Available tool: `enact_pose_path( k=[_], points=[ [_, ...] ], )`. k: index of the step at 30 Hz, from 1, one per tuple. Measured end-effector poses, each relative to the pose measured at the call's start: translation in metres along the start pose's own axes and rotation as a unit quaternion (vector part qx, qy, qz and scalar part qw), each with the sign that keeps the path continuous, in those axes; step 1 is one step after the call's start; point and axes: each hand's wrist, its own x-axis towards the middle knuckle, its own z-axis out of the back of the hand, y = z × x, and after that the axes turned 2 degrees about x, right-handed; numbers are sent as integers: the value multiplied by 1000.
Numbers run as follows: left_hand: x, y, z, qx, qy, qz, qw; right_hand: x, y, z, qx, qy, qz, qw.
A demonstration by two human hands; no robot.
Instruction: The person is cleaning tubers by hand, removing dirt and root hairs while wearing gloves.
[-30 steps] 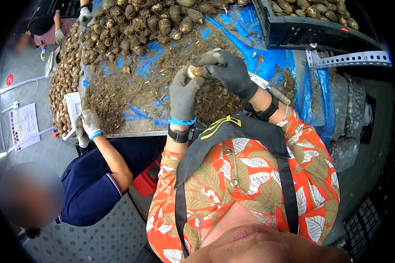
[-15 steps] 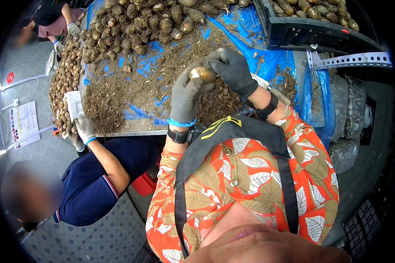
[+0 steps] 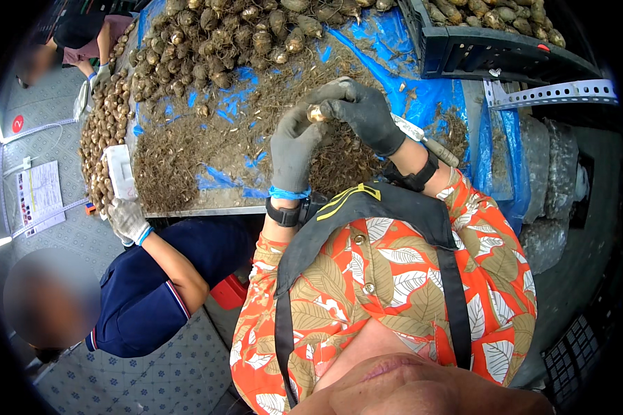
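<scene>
Both my hands, in grey work gloves, meet over the near part of the table. Between them is a small brown taro corm (image 3: 316, 113), with a pale end showing and the rest covered by fingers. My left hand (image 3: 293, 149) closes round it from the left. From the right, my right hand (image 3: 364, 114) pinches it with thumb and fingers. Beneath the hands lies a heap of dry root fibres and peelings (image 3: 342, 166). A tool with a pale flat part and a brown handle (image 3: 441, 153) lies beside my right wrist, partly hidden by it.
Unpeeled hairy taros (image 3: 214, 41) are piled at the far side. A dark crate (image 3: 505, 52) of taros stands far right, near a perforated metal bar (image 3: 561, 94). Cleaned taros (image 3: 107, 117) line the left edge, where a co-worker's gloved hand (image 3: 128, 220) works; another person is far left.
The taro has turned in my hands, and less of it shows between my fingers. The nearer co-worker's gloved hand has drawn down from the white box; the far person's hands have shifted.
</scene>
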Motion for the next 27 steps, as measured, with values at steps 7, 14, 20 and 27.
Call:
enact_pose_path(
  k=[7, 14, 20, 27],
  points=[
    [-2, 13, -6, -185, 63, 11, 981, 8, 1, -4, 9, -85, -46, 995],
    [3, 17, -3, -91, 19, -92, 991, 9, -15, 43, 119, -25, -30, 992],
    [6, 8, -3, -79, 34, -46, 995, -3, -7, 16, -155, -8, 142, 978],
    [-8, -9, -5, -88, 71, -76, 991, 11, -23, 37, -15, -28, -59, 998]
  ],
)
